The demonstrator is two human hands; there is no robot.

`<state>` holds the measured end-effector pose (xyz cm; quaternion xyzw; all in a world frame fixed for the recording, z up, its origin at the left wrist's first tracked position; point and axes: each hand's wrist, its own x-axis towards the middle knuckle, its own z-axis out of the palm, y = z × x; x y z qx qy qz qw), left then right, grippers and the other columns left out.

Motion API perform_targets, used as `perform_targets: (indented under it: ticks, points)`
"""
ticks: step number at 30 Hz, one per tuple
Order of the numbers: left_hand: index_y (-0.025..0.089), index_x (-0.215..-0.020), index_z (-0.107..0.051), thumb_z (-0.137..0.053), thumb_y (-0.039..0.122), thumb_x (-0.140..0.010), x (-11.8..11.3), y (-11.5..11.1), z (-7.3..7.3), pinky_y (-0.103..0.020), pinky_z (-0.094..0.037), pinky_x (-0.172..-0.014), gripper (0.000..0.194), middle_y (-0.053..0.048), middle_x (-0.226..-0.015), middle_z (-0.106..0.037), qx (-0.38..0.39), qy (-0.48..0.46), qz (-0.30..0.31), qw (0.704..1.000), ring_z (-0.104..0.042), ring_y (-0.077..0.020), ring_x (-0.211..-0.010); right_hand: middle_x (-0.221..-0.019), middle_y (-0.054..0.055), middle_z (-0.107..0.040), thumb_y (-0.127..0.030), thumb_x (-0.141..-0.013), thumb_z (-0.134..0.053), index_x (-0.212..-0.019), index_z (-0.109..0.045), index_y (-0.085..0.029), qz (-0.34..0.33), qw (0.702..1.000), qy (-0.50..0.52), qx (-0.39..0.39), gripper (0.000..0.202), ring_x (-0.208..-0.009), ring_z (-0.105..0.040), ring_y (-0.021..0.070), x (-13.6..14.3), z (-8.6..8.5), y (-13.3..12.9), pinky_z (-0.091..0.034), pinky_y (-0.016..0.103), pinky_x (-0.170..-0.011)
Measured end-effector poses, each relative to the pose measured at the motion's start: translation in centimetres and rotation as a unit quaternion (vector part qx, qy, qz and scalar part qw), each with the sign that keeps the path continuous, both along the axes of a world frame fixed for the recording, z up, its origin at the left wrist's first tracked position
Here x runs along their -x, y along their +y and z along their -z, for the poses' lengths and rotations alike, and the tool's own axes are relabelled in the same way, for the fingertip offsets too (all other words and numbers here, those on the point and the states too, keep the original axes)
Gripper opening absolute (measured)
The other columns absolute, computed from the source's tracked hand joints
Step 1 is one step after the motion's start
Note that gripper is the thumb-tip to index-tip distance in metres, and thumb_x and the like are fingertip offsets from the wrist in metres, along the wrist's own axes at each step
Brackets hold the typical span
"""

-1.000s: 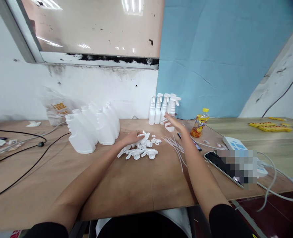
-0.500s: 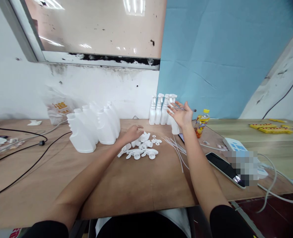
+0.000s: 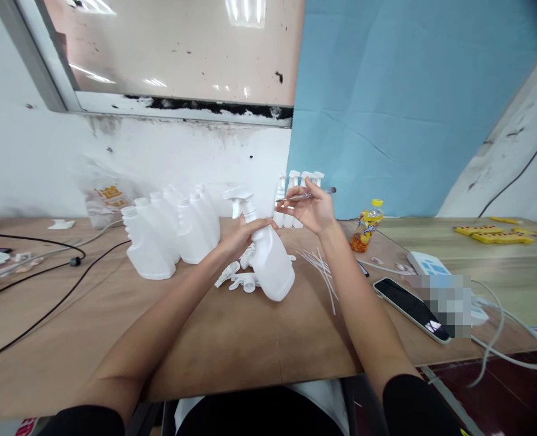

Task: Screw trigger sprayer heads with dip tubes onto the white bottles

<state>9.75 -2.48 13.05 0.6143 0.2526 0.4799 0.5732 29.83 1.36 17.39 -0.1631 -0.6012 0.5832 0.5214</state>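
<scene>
A white spray bottle (image 3: pixel 272 266) with a trigger head (image 3: pixel 240 195) fitted leans to the left over the table. My left hand (image 3: pixel 246 232) is wrapped round it just below the neck. To its right, my right hand (image 3: pixel 316 209) is raised, its fingers on a slim screwdriver (image 3: pixel 302 196) that points left. Below the bottle and partly hidden by it lie loose white trigger heads (image 3: pixel 246 281). Behind my right hand several finished spray bottles (image 3: pixel 294 181) stand in a row against the wall.
Several capless white bottles (image 3: pixel 150 248) stand left of my left hand. Thin white tubes (image 3: pixel 320 269) lie near my right forearm. Further right are a drink bottle (image 3: pixel 367 225), a phone (image 3: pixel 411 310) and a white cable (image 3: pixel 495 345). Black cables (image 3: pixel 93 275) cross the left side.
My left hand has gone from the loose trigger heads to gripping a spray bottle, which has moved left from near my right hand. My right hand has shifted left, its fingers more curled round the screwdriver.
</scene>
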Motion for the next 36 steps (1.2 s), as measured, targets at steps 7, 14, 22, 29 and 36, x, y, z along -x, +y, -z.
perform_targets:
  ticks: [7, 14, 22, 29, 36]
  points:
    - [0.012, -0.098, -0.068, -0.074, 0.050, -0.080, 0.5, -0.6, -1.3, -0.033, -0.051, -0.066, 0.042, -0.011, -0.080, -0.073, 0.052, 0.011, 0.000, 0.999, -0.068, -0.0214, -0.069, -0.059, 0.001, -0.061, -0.076, -0.083, -0.057, -0.091, -0.071, -0.020, 0.100, 0.989, -0.103, -0.032, 0.058, -0.058, -0.062, 0.0164, 1.4, 0.6, 0.0, -0.055, 0.033, -0.066]
    - [0.014, -0.085, -0.066, -0.088, 0.039, -0.068, 0.3, -0.6, -0.9, -0.025, -0.047, -0.059, 0.037, -0.002, -0.070, -0.066, 0.064, 0.004, -0.038, 0.997, -0.062, -0.0131, -0.063, -0.084, 0.004, -0.068, -0.047, -0.073, -0.084, -0.084, -0.071, -0.021, 0.064, 0.990, -0.117, -0.046, 0.032, -0.081, -0.065, 0.0189, 4.5, 1.4, -1.8, -0.056, 0.032, -0.072]
    - [0.011, -0.083, -0.068, -0.082, 0.048, -0.074, 0.6, -1.0, -1.6, -0.035, -0.056, -0.064, 0.041, -0.011, -0.074, -0.072, 0.100, 0.022, 0.032, 0.994, -0.070, -0.0225, -0.068, -0.083, 0.002, -0.069, -0.045, -0.072, -0.084, -0.080, -0.069, -0.020, -0.002, 0.999, -0.044, -0.021, 0.030, -0.084, -0.065, 0.0211, 4.4, 1.7, -0.7, -0.054, 0.035, -0.079]
    - [0.014, -0.095, -0.068, -0.081, 0.044, -0.075, 2.0, -0.7, -2.1, -0.034, -0.055, -0.063, 0.038, -0.011, -0.079, -0.074, 0.061, 0.031, 0.002, 0.998, -0.070, -0.0225, -0.069, -0.103, 0.002, -0.070, -0.042, -0.071, -0.084, -0.091, -0.067, -0.025, -0.046, 0.999, -0.024, -0.016, 0.031, -0.102, -0.062, 0.0235, 3.5, 1.8, -0.3, -0.051, 0.041, -0.088]
    - [0.013, -0.087, -0.067, -0.085, 0.042, -0.070, 2.2, -0.1, -2.0, -0.032, -0.054, -0.062, 0.038, -0.009, -0.078, -0.072, 0.056, 0.038, -0.031, 0.997, -0.069, -0.0207, -0.069, -0.090, 0.000, -0.067, -0.034, -0.066, -0.086, -0.087, -0.067, -0.022, 0.016, 1.000, 0.015, -0.003, 0.031, -0.092, -0.061, 0.0197, 5.6, 2.4, -0.5, -0.050, 0.033, -0.084]
